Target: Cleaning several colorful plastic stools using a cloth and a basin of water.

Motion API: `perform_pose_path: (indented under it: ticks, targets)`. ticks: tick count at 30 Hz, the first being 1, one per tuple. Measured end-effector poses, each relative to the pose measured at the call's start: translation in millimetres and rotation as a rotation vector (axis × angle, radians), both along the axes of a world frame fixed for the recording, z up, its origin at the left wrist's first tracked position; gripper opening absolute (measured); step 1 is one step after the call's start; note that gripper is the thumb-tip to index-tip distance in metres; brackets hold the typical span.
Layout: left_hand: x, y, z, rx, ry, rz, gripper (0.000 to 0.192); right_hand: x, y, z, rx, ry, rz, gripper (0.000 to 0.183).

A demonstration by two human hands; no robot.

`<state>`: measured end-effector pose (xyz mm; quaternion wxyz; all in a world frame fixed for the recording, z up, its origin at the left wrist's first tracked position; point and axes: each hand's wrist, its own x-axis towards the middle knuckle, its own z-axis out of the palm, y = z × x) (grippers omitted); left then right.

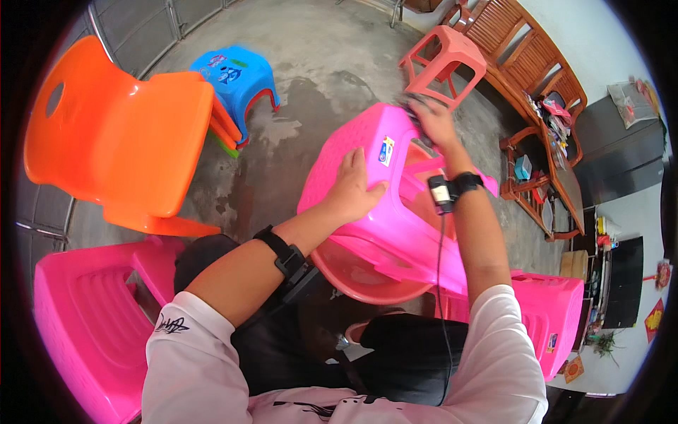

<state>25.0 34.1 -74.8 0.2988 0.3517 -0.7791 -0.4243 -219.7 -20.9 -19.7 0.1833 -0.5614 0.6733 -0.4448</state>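
Observation:
A pink plastic stool (371, 233) lies tilted over a reddish plastic basin (360, 281) in front of me. My left hand (356, 191) rests on the stool's side, thumb spread, near a small sticker. My right hand (431, 119) is at the stool's far edge, its fingers blurred, on a dark, blurred item that looks like a cloth or scrubber. Both forearms wear black straps; the right one carries a small device with a cable.
An orange plastic chair (132, 143) and blue stool (238, 69) stand at the left, a salmon stool (450, 47) beyond. Pink chairs or stools (95, 328) (561, 318) flank me. A wooden bench (508, 32) and wooden table (564, 180) stand at the right.

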Motion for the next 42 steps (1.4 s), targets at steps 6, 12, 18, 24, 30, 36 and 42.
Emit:
perform_pose_path:
  ticks: [6,12,18,24,30,36,42]
  targets:
    - [-2,-2,-8,0.094,0.136,0.028,0.084,107,-3,5,-0.154,0.365,0.316,0.023]
    - [-6,-31,-37,0.615,0.578,-0.043,0.068,111,24,5,-0.194,0.272,0.324,0.031]
    - [23,-46,-6,1.001,0.921,-0.047,0.045,153,82,-4,-0.323,0.246,0.216,0.029]
    - [37,-58,29,1.07,0.531,-0.076,0.064,186,151,-2,-0.414,0.144,-0.006,0.031]
    - [8,-48,16,0.746,0.142,-0.25,0.07,149,241,-35,-0.294,0.348,-0.292,0.048]
    - [0,-18,33,0.571,0.192,-0.23,0.047,72,311,-77,-0.261,0.479,-0.753,0.046]
    - [0,-20,29,0.571,0.175,-0.132,0.042,32,334,-98,-0.312,0.551,-1.013,0.039]
